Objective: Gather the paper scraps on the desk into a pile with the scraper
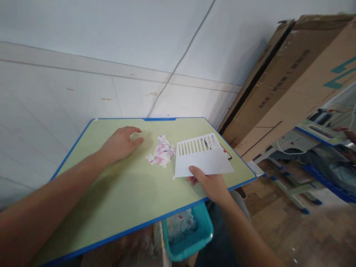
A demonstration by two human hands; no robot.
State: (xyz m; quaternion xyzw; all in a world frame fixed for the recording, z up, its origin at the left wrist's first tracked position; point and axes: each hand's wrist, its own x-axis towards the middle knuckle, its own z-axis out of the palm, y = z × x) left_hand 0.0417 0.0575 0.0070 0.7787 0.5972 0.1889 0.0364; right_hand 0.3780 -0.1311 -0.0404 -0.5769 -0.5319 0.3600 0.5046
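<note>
White, flat and stiff-looking, a slotted sheet (pixel 198 160) lay tilted over the right side of a pale green desktop (pixel 125 193) with blue edging. Judging by its look, the slotting was finished along the far half: a row of narrow, parallel openings with rounded ends ran nearly from side to side. The near half was plain, with no openings or marks to be seen. Green showed through most of the slots, and something dark through those at the right end.

The person's right hand (pixel 211 187) pinched the sheet's near edge, thumb on top and fingers underneath. The left hand (pixel 121 144) held nothing visible; its thumb and forefinger were spread apart, left of a small heap of torn paper scraps (pixel 162 152). Whether that hand touched the desktop could not be told.

The scraps, white with pink blotches, sat loosely just beside the sheet's left edge, uncollected. Similar pale bits (pixel 182 222) lay in a teal plastic bin (pixel 205 222) below the desk's near edge. A flat, dark-edged object (pixel 226 152) poked out from beneath the sheet's right side, mostly hidden.
</note>
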